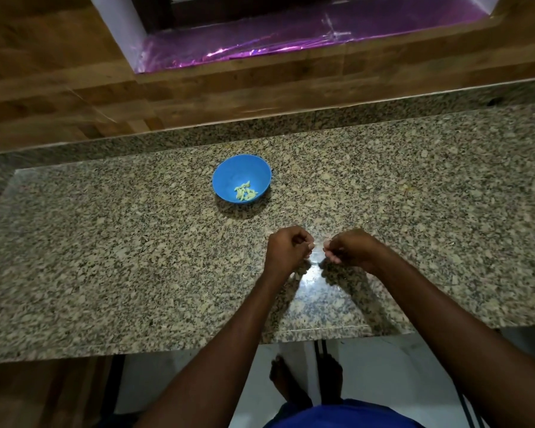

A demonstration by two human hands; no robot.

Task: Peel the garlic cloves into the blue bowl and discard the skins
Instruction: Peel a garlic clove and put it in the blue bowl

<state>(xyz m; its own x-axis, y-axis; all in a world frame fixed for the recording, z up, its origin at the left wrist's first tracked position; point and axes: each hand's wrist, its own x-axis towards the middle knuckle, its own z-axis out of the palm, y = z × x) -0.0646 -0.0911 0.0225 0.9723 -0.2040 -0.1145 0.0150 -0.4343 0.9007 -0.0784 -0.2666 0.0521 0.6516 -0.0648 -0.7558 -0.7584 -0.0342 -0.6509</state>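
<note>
The fingers (310, 246) of the left hand (286, 250) are curled in, tips pinched together near the thumb, and those of the right hand (351, 248) are curled the same way, the two sets of tips facing each other with a small gap between. Something pale shows at the tips of both hands, too small to name; it may be a clove or a scrap of skin, so I cannot tell just what each hand pinches. Both hands hover just above the tabletop (136, 257).

Beyond the fingers and a little to their left stands the bowl (229, 171), well apart from the hands, with a small heap of peeled cloves (245, 192) lying in its near side. So a good part of the peeling looks done. No unpeeled cloves show on the tabletop, and no pile of skins is plain either, though pale bits could hide in the speckled stone. I judge that the last clove or the skin clearing is in hand.

Nothing stands between the fingers and the bowl. Farther off runs a wooden wall (59, 88) with a purple-lined sill (291, 41). No bin for skins is in view.
</note>
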